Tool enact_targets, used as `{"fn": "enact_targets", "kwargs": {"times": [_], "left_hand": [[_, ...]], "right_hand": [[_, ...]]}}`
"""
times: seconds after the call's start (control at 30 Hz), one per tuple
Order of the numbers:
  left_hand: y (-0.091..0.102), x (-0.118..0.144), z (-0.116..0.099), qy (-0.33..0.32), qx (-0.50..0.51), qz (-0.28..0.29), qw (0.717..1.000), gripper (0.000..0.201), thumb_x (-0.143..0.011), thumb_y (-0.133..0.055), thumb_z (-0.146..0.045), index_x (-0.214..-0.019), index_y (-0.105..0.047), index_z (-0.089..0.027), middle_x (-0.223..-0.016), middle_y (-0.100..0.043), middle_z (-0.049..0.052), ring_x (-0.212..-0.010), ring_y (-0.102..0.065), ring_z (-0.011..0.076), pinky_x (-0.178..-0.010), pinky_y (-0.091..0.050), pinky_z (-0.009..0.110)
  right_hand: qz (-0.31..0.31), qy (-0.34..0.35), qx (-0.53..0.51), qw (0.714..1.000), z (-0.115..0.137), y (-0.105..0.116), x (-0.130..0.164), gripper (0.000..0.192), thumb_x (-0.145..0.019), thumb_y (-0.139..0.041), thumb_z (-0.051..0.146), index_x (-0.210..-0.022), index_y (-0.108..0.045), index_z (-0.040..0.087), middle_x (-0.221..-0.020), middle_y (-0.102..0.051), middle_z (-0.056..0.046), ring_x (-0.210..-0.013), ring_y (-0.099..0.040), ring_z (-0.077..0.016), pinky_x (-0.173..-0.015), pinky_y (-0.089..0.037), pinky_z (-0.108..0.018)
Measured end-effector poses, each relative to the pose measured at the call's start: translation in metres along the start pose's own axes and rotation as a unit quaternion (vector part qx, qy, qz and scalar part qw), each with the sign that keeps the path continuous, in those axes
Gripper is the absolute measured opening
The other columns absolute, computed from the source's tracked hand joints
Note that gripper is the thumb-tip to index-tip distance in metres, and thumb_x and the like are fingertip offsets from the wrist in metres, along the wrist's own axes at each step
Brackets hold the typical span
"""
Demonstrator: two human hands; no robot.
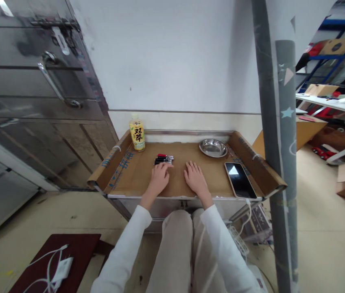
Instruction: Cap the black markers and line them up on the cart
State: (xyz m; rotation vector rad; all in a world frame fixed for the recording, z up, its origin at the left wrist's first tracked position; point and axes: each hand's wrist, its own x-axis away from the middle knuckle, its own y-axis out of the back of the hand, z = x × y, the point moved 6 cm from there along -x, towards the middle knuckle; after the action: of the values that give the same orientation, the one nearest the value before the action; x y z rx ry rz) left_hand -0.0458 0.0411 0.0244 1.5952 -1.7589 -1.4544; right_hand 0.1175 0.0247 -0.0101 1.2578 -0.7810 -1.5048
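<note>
Several markers (pixel 164 158), black with a red one at the far side, lie side by side on the cardboard-lined tabletop (pixel 178 184). My left hand (pixel 160 177) rests just in front of them, its fingertips at the nearest marker; the index finger stretches to the right, and nothing is visibly gripped. To the right, my right hand (pixel 195 176) lies palm down on the cardboard with its fingers spread, holding nothing. Beyond it sits a shallow round metal bowl (pixel 213 147).
A yellow-labelled drink bottle (pixel 137 133) stands at the back left corner. A phone (pixel 240 180) with a white cable lies at the right front. Raised cardboard sides (pixel 256 162) border the table, and a grey pole (pixel 285 162) rises on the right. A charger (pixel 62 269) lies on a dark red stool (pixel 82 244).
</note>
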Motion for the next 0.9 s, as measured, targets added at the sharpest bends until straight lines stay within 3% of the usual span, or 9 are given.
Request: {"fn": "enact_targets", "kwargs": {"times": [0.1, 0.27, 0.4, 0.53, 0.6, 0.67, 0.8, 0.9], "left_hand": [[0.014, -0.010, 0.021, 0.057, -0.113, -0.040, 0.991, 0.032, -0.089, -0.044, -0.014, -0.115, -0.060, -0.022, -0.116, -0.060, 0.011, -0.107, -0.053, 0.0282, -0.093, -0.044, 0.043], [0.013, -0.017, 0.040, 0.013, -0.161, 0.009, 0.987, 0.021, -0.091, -0.052, -0.027, -0.111, -0.059, -0.022, -0.113, -0.060, 0.011, -0.106, -0.052, 0.0271, -0.094, -0.041, 0.041], [0.002, -0.017, 0.042, -0.044, -0.047, 0.048, 0.997, 0.016, -0.091, -0.055, -0.032, -0.102, -0.060, -0.022, -0.108, -0.062, 0.007, -0.104, -0.054, 0.0238, -0.094, -0.041, 0.040], [-0.007, -0.020, 0.028, -0.064, 0.142, 0.058, 0.986, 0.013, -0.090, -0.057, -0.029, -0.098, -0.061, -0.020, -0.102, -0.062, 0.005, -0.094, -0.059, 0.0194, -0.088, -0.047, 0.036], [-0.006, -0.023, 0.014, -0.070, 0.208, 0.039, 0.975, 0.015, -0.089, -0.059, -0.028, -0.101, -0.060, -0.019, -0.102, -0.060, 0.005, -0.092, -0.059, 0.0180, -0.086, -0.049, 0.034], [-0.002, -0.027, -0.004, -0.088, 0.255, 0.009, 0.963, 0.015, -0.088, -0.060, -0.027, -0.102, -0.060, -0.020, -0.101, -0.060, 0.005, -0.094, -0.059, 0.0177, -0.088, -0.049, 0.034], [0.008, -0.037, -0.038, -0.109, 0.308, -0.056, 0.943, 0.021, -0.088, -0.060, -0.023, -0.108, -0.058, -0.020, -0.108, -0.061, 0.006, -0.103, -0.059, 0.0183, -0.093, -0.048, 0.035], [0.011, -0.048, -0.050, -0.086, 0.328, -0.106, 0.935, 0.026, -0.085, -0.063, -0.019, -0.111, -0.057, -0.019, -0.111, -0.062, 0.007, -0.102, -0.060, 0.0182, -0.089, -0.049, 0.033]], "right_hand": [[0.000, -0.003, -0.005, 1.000, -0.001, 0.001, -0.001, 0.049, -0.099, -0.033, 0.029, -0.140, -0.047, 0.007, -0.149, -0.044, -0.017, -0.139, -0.038, -0.0279, -0.115, -0.028, -0.044], [-0.009, -0.006, -0.034, 0.999, -0.003, 0.001, 0.000, 0.048, -0.098, -0.035, 0.028, -0.138, -0.050, 0.007, -0.147, -0.046, -0.018, -0.138, -0.040, -0.0272, -0.115, -0.028, -0.044], [-0.021, -0.015, -0.099, 0.995, -0.005, 0.004, -0.004, 0.041, -0.096, -0.040, 0.028, -0.129, -0.058, 0.011, -0.143, -0.051, -0.017, -0.134, -0.044, -0.0271, -0.113, -0.030, -0.044], [-0.040, -0.079, -0.245, 0.966, -0.010, 0.010, -0.020, 0.034, -0.096, -0.040, 0.034, -0.111, -0.066, 0.019, -0.119, -0.068, -0.011, -0.115, -0.058, -0.0242, -0.104, -0.038, -0.044], [-0.043, -0.082, -0.363, 0.927, -0.010, 0.014, -0.030, 0.032, -0.095, -0.041, 0.036, -0.104, -0.068, 0.020, -0.112, -0.070, -0.009, -0.107, -0.061, -0.0213, -0.099, -0.043, -0.039], [-0.026, -0.097, -0.487, 0.868, -0.012, 0.015, -0.039, 0.028, -0.092, -0.047, 0.037, -0.098, -0.068, 0.020, -0.108, -0.071, -0.008, -0.101, -0.063, -0.0192, -0.091, -0.048, -0.034], [0.083, -0.119, -0.723, 0.676, -0.008, 0.009, -0.044, 0.024, -0.083, -0.061, 0.037, -0.098, -0.070, 0.021, -0.102, -0.072, -0.005, -0.081, -0.065, -0.0149, -0.069, -0.051, -0.025], [0.095, -0.141, -0.802, 0.573, -0.010, 0.010, -0.046, 0.016, -0.080, -0.064, 0.029, -0.092, -0.071, 0.021, -0.092, -0.073, -0.002, -0.075, -0.063, -0.0118, -0.067, -0.051, -0.022]]}}
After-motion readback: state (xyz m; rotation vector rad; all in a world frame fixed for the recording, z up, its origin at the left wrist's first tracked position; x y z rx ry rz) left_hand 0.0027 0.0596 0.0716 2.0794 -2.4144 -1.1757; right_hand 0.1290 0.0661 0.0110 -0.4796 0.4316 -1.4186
